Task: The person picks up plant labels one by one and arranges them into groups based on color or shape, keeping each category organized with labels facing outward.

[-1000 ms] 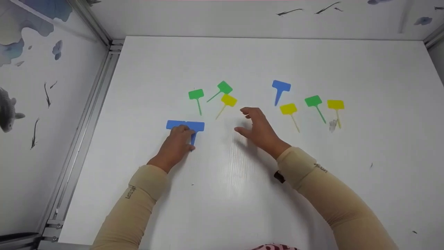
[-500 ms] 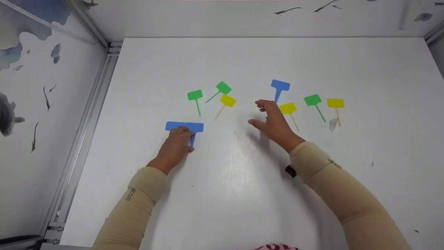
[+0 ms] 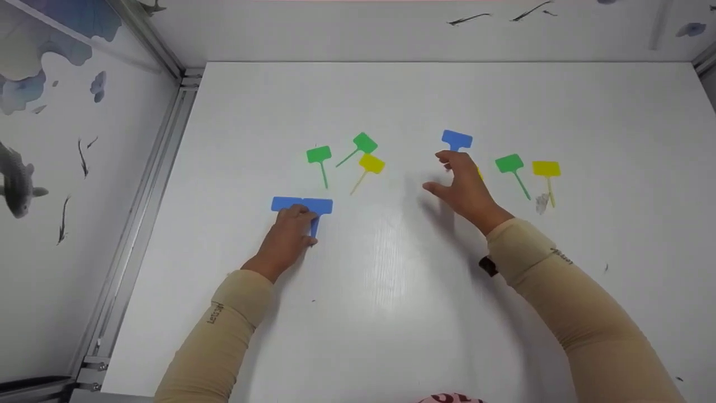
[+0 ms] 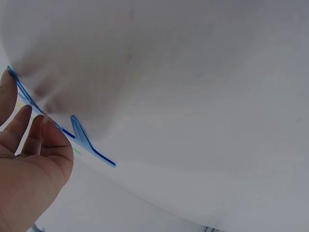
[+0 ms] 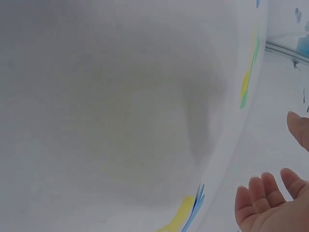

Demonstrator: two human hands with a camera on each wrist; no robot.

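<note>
On the left of the white table (image 3: pixel 386 324), a left hand (image 3: pixel 284 238) lies over a pair of T-shaped plastic tags, the left blue tag (image 3: pixel 284 204) and the right blue tag (image 3: pixel 321 206), whose heads sit side by side in a row. The fingers are bent, with fingertips at the heads and the thumb at the tip of the right one's stem; whether they pinch it or only rest on it, I cannot tell.

Toward the right, the right hand (image 3: pixel 469 187) is above the table, its thumb spread well away from its lightly bent fingers. From the head view it covers the stem of a far blue tag (image 3: pixel 457 139) and most of a yellow tag (image 3: pixel 480 174); the blue head shows just beyond the fingers.

Farther right lie a green tag (image 3: pixel 509 163) and, beside it, another yellow tag (image 3: pixel 546 168), with a small pale scrap (image 3: pixel 541 203) by its stem. Left of centre, beyond the blue pair, are two more green tags (image 3: pixel 319 154) and a third yellow one (image 3: pixel 372 163), its head right by the nearer corner of the right-hand green head. A metal rail (image 3: pixel 140 224) runs along the table's left side.
</note>
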